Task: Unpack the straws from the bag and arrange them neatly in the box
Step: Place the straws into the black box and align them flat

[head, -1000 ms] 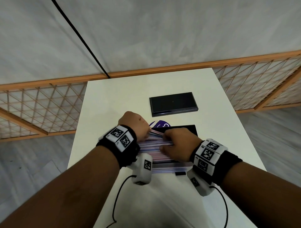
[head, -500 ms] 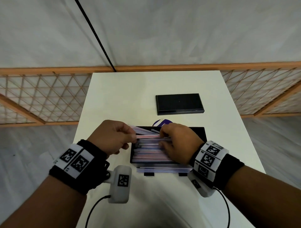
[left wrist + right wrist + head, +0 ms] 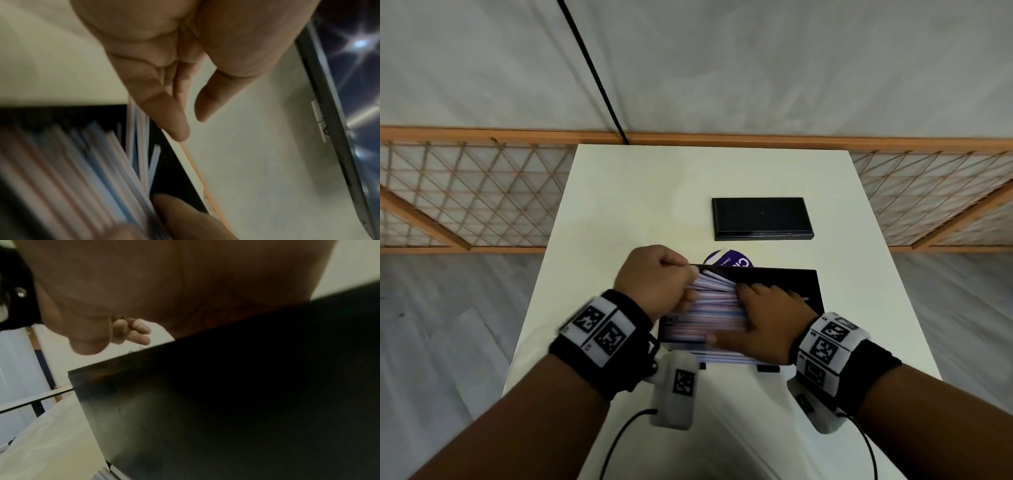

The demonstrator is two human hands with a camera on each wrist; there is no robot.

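Note:
An open black box sits mid-table, filled with pale pink-and-blue striped straws lying left to right. My right hand lies flat on the straws with its fingers spread, pressing them down. My left hand is at the box's left end against the straw tips, where a few straws fan upward. In the left wrist view, the left hand has its thumb and fingers apart with nothing between them, and the blurred straws run beneath. The purple bag peeks out behind the box.
A flat black lid lies farther back on the white table. A strip of more striped straws shows along the box's near side. A wooden lattice fence stands beyond the table's far edge.
My left hand, which pinched a few straws left of the box, has come back to the box's left end and its thumb has parted. The right hand stayed on the straws.

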